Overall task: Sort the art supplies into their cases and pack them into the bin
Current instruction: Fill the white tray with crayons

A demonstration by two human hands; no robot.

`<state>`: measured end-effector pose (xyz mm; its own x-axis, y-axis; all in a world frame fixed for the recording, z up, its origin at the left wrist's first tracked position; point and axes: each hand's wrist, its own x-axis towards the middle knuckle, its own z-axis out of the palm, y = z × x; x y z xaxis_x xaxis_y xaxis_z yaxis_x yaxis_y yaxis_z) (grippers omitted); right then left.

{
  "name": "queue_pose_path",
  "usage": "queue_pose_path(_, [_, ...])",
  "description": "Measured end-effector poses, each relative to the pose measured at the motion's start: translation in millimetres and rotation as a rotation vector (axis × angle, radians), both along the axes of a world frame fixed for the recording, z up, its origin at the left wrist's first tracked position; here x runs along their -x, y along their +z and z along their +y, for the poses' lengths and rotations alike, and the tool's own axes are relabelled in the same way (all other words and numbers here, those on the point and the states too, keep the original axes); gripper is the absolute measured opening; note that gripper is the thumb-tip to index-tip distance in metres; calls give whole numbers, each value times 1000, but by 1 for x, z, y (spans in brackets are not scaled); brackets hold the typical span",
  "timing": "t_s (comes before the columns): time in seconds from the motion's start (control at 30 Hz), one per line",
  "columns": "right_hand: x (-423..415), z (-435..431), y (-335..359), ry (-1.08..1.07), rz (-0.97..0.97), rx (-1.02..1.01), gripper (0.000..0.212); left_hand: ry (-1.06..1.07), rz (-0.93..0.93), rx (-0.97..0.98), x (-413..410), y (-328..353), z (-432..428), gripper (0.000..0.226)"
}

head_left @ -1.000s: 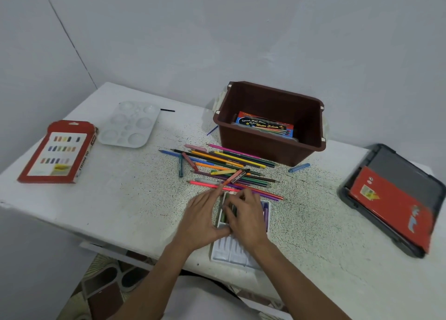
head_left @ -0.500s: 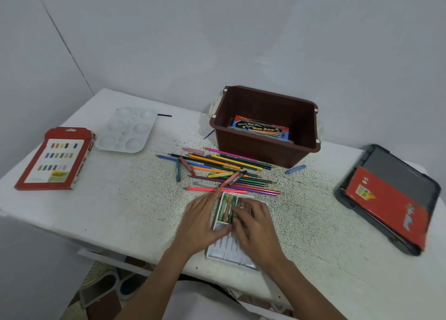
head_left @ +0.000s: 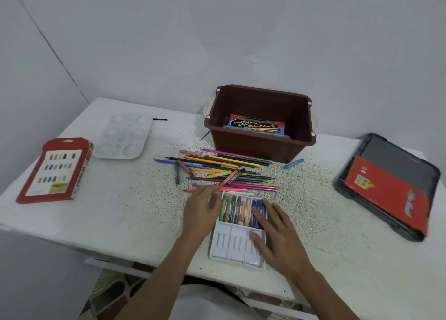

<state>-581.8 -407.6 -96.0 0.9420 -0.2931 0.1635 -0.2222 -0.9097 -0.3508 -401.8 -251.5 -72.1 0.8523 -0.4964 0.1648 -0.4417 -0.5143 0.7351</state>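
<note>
Pale grey walls (head_left: 241, 42) meet in a corner behind a white speckled table (head_left: 120, 211). A brown plastic bin (head_left: 253, 148) stands at the far side. A dark grey tray (head_left: 405, 155) lies on the right and a red card box (head_left: 53, 172) on the left. Loose colour pencils (head_left: 222, 170) lie in the middle. On the near white plastic crayon tray (head_left: 231, 247), the right hand (head_left: 277, 232) lies flat with fingers spread. The left hand (head_left: 201, 208) rests loose at its left edge, holding nothing.

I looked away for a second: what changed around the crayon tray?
The hands parted: the left hand slid to the far left edge of the tray, near the pencils; the right hand drew back, resting flat on its right side. The crayons they covered now show. Nothing visibly picked up. Pencils and bin stayed put.
</note>
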Motion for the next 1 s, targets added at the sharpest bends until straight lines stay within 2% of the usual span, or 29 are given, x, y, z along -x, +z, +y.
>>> queue_pose_path(0.27, [-3,0,-3,-25,-14,-25,53,74,-92,-259,-23,14,-32,32])
queue_pose_path(0.47, [-3,1,-1,-42,-6,-44,52,95,-116,-318,-30,17,-39,18])
queue_pose_path(0.6, [-4,2,1,-59,13,-43,52,132,10,-202,-32,29,-33,13])
queue_pose_path(0.7, [-4,3,1,-62,14,-36,52,128,228,76,-31,40,-22,10])
queue_pose_path(0.8, [-4,3,2,-60,17,-28,52,98,329,276,-24,44,-5,9])
queue_pose_path(1.0, [-5,3,2,-64,2,-28,52,71,397,371,-6,46,18,17])
